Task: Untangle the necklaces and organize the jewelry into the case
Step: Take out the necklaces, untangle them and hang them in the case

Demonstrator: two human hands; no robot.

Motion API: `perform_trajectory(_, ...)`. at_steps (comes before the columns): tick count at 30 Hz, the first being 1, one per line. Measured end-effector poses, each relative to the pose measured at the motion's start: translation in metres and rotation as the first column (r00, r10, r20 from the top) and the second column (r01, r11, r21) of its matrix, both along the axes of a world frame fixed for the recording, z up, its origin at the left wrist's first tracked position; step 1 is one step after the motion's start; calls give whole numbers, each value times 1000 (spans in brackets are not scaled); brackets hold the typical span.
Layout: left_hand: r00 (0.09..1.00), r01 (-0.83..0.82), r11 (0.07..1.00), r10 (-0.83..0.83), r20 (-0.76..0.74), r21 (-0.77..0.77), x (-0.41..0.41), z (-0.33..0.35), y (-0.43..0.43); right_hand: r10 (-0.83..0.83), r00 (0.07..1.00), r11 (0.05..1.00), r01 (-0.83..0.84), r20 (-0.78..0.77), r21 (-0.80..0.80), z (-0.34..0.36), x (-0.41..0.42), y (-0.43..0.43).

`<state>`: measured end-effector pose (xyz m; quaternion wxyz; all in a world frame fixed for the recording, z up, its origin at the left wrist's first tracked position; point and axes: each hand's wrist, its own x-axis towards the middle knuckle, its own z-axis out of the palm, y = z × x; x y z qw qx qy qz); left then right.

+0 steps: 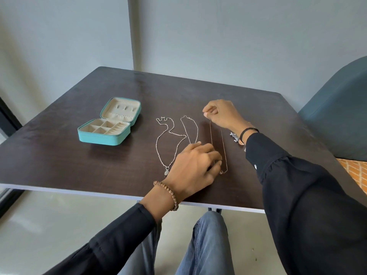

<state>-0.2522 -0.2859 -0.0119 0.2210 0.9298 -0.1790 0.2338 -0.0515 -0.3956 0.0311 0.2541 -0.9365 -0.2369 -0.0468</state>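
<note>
An open teal jewelry case (99, 138) with cream compartments lies on the table's left side. Three necklaces lie stretched out side by side in the middle: a beaded silver chain with a pale pendant (161, 143), a thin silver chain (195, 129), and a thin rose-gold chain (224, 149). My right hand (222, 114) pinches the far end of the rose-gold chain. My left hand (194, 165) rests over its near end, fingertips pinching the chain by a small ring pendant (221, 172). The near end of the thin silver chain is hidden under my left hand.
The dark wooden table (79, 165) stands against a grey wall. A small cluster of silver and orange jewelry (236, 138) lies under my right wrist. A blue chair (341, 108) stands at the right. My knees show below the table's near edge.
</note>
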Motion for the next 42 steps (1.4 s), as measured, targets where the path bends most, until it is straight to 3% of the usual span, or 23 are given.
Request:
perform_trajectory(7,979,-199,978,202,-37,68,14,6,40,48,995,996,-53,-83,-66,0,-3,31)
perform_trajectory(14,980,-178,981,184,-74,79,14,2,54,-20,997,985,7,-77,-174,2,-8,49)
perform_trajectory(19,977,-194,978,199,-75,73,14,4,56,46,998,896,-23,41,-443,3,-16,58)
perform_trajectory(21,977,-188,980,193,-89,56,14,6,58,109,992,882,-69,60,-465,2,-20,59)
perform_trajectory(25,973,-165,984,151,-174,-68,15,16,64,37,998,999,-39,-56,-31,6,-22,53)
perform_trajectory(29,959,-245,921,184,-217,-302,25,28,70,198,934,897,-50,-298,439,34,-36,39)
perform_trajectory(31,949,-272,858,164,-269,-436,33,37,69,269,903,851,-61,-334,522,49,-43,33)
perform_trajectory(35,907,-256,639,-102,-409,-726,46,58,59,351,882,788,-96,-315,608,79,-58,26)
perform_trajectory(42,900,-157,464,-297,-320,-872,35,65,37,376,886,672,-58,-273,738,122,-75,17)
